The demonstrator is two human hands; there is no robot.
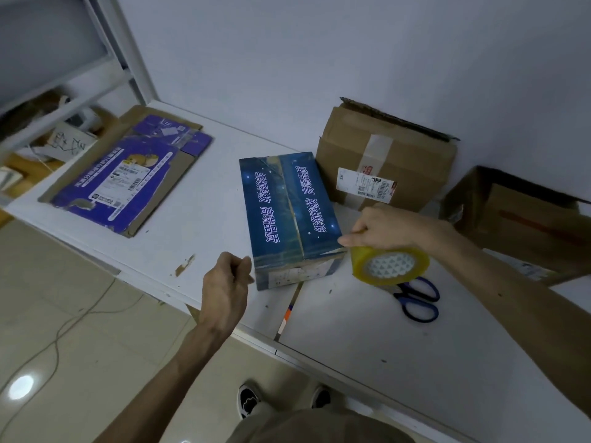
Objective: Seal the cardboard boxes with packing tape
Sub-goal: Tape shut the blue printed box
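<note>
While the right hand [387, 230] is gripping the packing tape roll [390, 266] from above at the near right corner of the blue cardboard box [287, 219], the left hand [225, 282] is hovering at the near left corner with its fingers curled; whether they are pinching a tape end cannot be told. The box is lying flaps-closed on the white table [367, 340], near its front edge. A sideways pull is probably risking a slide toward that edge, since neither hand is pressing the box down. Slack is likely letting the clear tape fold onto itself. The blue-handled scissors [419, 302] are lying partly hidden by the roll, inviting a fumble.
</note>
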